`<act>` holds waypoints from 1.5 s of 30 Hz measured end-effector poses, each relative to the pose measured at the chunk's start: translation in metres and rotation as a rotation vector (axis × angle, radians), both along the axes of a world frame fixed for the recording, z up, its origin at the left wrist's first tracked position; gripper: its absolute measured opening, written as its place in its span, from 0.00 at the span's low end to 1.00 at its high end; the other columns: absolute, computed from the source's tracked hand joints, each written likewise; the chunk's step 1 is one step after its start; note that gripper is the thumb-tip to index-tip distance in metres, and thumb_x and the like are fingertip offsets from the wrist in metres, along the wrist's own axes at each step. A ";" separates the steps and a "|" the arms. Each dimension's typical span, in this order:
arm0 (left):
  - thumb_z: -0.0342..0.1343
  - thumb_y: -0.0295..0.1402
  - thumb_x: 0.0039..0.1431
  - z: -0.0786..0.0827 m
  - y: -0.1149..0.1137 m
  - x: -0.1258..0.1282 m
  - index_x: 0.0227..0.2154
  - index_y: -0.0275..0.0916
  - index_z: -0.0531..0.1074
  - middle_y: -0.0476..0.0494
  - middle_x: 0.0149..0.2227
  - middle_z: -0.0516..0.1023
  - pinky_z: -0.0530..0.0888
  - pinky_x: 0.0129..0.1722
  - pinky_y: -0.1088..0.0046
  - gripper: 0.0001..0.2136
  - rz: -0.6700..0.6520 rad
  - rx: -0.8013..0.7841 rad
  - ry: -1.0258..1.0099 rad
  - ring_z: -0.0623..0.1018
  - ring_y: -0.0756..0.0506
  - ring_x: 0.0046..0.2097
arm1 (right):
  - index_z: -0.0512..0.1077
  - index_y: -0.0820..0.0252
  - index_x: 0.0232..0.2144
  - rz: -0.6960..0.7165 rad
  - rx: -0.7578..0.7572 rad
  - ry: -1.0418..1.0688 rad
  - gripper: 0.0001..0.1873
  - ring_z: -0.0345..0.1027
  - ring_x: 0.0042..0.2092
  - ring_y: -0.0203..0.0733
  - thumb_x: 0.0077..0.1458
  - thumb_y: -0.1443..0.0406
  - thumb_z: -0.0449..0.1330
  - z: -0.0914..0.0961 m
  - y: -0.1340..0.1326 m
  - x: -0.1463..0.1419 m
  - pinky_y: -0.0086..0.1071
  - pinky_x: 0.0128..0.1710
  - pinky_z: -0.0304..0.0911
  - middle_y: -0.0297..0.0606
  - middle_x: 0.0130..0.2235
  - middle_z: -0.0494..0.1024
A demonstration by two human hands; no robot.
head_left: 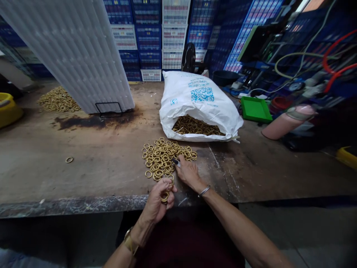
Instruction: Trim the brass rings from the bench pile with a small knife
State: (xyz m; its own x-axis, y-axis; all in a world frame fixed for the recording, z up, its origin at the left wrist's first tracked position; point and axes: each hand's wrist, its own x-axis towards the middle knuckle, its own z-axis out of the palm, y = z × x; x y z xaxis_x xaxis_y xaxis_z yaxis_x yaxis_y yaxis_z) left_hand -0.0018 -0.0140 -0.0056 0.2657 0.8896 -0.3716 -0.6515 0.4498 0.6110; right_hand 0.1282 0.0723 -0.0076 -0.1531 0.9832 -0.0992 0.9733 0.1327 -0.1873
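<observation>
A loose pile of brass-coloured rings (pixel 159 156) lies on the worktable (pixel 106 163). My left hand (pixel 158 201) is closed around a few of these rings at the near edge of the pile; one ring (pixel 164 197) shows between its fingers. At the pile's right side is my right hand (pixel 189 172), its fingers closed on a slim dark-tipped tool (pixel 176 162) whose exact kind I cannot make out. The tool's tip points into the rings. Behind the pile, a white woven sack (pixel 178 89) lies with its mouth toward me, full of darker-looking rings (pixel 198 126).
One single ring (pixel 69 159) lies off to the left. A second ring heap (pixel 59 99) is behind it, beside tall white corrugated panels (pixel 83 56) in a black wire stand (pixel 108 109). To the right are a green tray (pixel 256 109) and a pink bottle (pixel 287 123).
</observation>
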 end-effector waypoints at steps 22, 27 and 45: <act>0.61 0.40 0.46 0.000 0.010 0.014 0.34 0.38 0.65 0.55 0.22 0.67 0.53 0.13 0.85 0.16 0.144 -0.066 0.115 0.63 0.58 0.18 | 0.58 0.57 0.31 -0.220 -0.391 1.332 0.13 0.48 0.16 0.27 0.45 0.59 0.57 0.004 -0.035 0.006 0.21 0.14 0.46 0.22 0.18 0.61; 0.60 0.45 0.46 -0.001 0.007 0.019 0.33 0.36 0.67 0.55 0.21 0.65 0.53 0.13 0.84 0.17 0.160 0.002 0.249 0.60 0.58 0.17 | 0.59 0.58 0.30 -0.274 -0.432 1.422 0.15 0.48 0.15 0.25 0.43 0.59 0.60 0.002 -0.041 0.001 0.19 0.13 0.45 0.21 0.17 0.61; 0.58 0.31 0.48 0.006 0.009 0.021 0.24 0.37 0.74 0.48 0.24 0.72 0.65 0.32 0.78 0.03 0.191 0.372 0.779 0.68 0.50 0.29 | 0.62 0.59 0.29 -0.184 -0.427 1.259 0.15 0.48 0.15 0.26 0.46 0.54 0.58 -0.006 -0.039 0.020 0.22 0.13 0.46 0.23 0.18 0.61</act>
